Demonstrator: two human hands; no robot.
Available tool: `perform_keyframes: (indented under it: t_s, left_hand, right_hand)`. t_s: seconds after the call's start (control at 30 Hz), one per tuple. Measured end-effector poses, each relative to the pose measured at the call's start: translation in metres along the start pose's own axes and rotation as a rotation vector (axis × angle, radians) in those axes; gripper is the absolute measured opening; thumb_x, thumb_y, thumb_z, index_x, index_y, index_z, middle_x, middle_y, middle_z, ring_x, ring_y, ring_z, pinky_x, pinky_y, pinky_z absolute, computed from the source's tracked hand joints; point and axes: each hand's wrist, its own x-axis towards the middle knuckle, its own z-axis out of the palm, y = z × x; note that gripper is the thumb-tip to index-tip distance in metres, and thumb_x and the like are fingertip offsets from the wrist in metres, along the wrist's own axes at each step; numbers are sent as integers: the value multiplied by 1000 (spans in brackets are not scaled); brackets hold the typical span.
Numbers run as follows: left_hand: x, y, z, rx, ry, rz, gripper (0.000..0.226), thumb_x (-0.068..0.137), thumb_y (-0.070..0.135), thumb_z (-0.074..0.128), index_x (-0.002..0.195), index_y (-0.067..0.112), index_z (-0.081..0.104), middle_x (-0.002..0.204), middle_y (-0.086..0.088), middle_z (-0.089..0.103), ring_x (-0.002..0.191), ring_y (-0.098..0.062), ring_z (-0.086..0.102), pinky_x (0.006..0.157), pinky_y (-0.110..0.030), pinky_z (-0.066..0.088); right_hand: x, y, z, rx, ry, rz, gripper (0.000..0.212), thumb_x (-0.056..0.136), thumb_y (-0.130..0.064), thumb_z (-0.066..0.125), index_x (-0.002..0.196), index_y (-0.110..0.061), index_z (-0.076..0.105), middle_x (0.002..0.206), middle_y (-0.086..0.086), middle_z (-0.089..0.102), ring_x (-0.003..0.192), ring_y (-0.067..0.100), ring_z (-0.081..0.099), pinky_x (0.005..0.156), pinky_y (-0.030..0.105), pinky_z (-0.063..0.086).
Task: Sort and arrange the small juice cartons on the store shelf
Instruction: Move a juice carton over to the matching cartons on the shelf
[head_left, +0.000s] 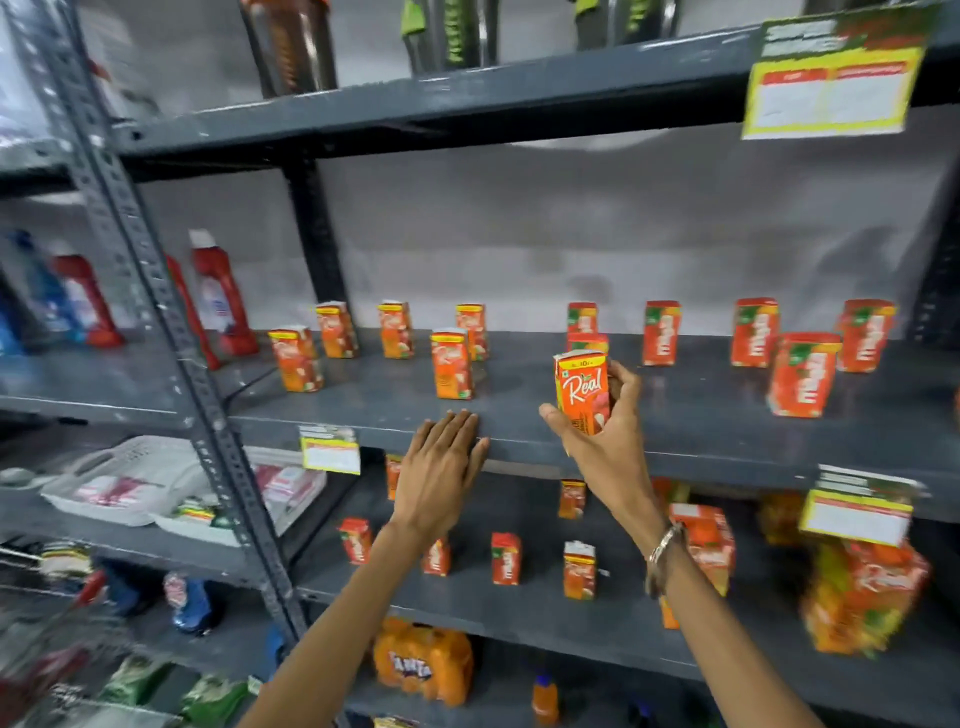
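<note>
My right hand (602, 441) grips a small orange "Real" juice carton (581, 387) upright, just above the front of the dark grey middle shelf (701, 415). My left hand (441, 462) lies flat with fingers together on that shelf's front edge, holding nothing. On the left half of the shelf stand several "Real" cartons, among them one near the front (452, 364) and one further left (297, 358). Red-orange cartons with sideways lettering (802, 374) stand on the right half. More small cartons (505, 558) stand scattered on the shelf below.
A slotted steel upright (171, 332) separates this bay from the left bay with red and blue bottles (221, 296). Yellow price tags (330, 454) hang from shelf edges. White trays (130, 483) sit lower left. An orange drink pack (423, 660) sits on the bottom shelf.
</note>
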Motion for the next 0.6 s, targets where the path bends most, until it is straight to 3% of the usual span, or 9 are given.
perform_keyframes:
  t_s: [0.1, 0.2, 0.33, 0.43, 0.57, 0.6]
  left_hand:
    - [-4, -64, -11, 1, 28, 16, 48, 106, 41, 34, 137, 13, 59, 141, -7, 62, 135, -25, 53, 117, -43, 35]
    - [-6, -130, -22, 8, 45, 73, 49, 106, 42, 32, 137, 14, 58, 141, -5, 61, 135, -23, 52, 116, -42, 35]
    - [0, -208, -33, 2, 25, 75, 51, 107, 44, 29, 139, 15, 57, 143, -5, 60, 136, -23, 51, 117, -41, 32]
    - [-2, -250, -41, -11, 23, 67, 62, 106, 52, 21, 137, 14, 58, 142, -7, 61, 135, -24, 52, 118, -42, 32]
    - [-11, -278, -38, -15, 48, 146, 52, 105, 45, 36, 134, 10, 60, 137, -11, 64, 130, -27, 57, 112, -46, 41]
    - [-13, -279, -37, -28, 59, 147, 50, 105, 44, 38, 133, 10, 61, 136, -11, 65, 129, -27, 58, 111, -46, 43]
  right_hand:
    - [4, -10, 75, 39, -45, -8, 71, 80, -30, 78, 131, -42, 29, 118, -20, 52, 103, -5, 59, 77, 12, 52]
    - [14, -9, 154, 98, -67, 10, 65, 86, -20, 73, 138, -26, 35, 111, -25, 53, 92, -15, 60, 71, 3, 48]
    - [40, -8, 255, 93, -40, 40, 65, 87, -20, 73, 141, -18, 36, 113, -19, 54, 92, -11, 58, 72, -1, 45]
    - [56, -2, 310, 37, -33, 87, 64, 85, -18, 75, 138, -11, 40, 120, -3, 57, 94, -3, 57, 77, 2, 46]
    - [67, 7, 357, -28, -20, 127, 63, 85, -13, 75, 136, -7, 38, 121, 4, 59, 102, 10, 57, 68, 1, 45]
    - [70, 10, 364, -47, -17, 133, 62, 85, -12, 74, 136, -6, 39, 124, 7, 60, 105, 12, 58, 72, 3, 44]
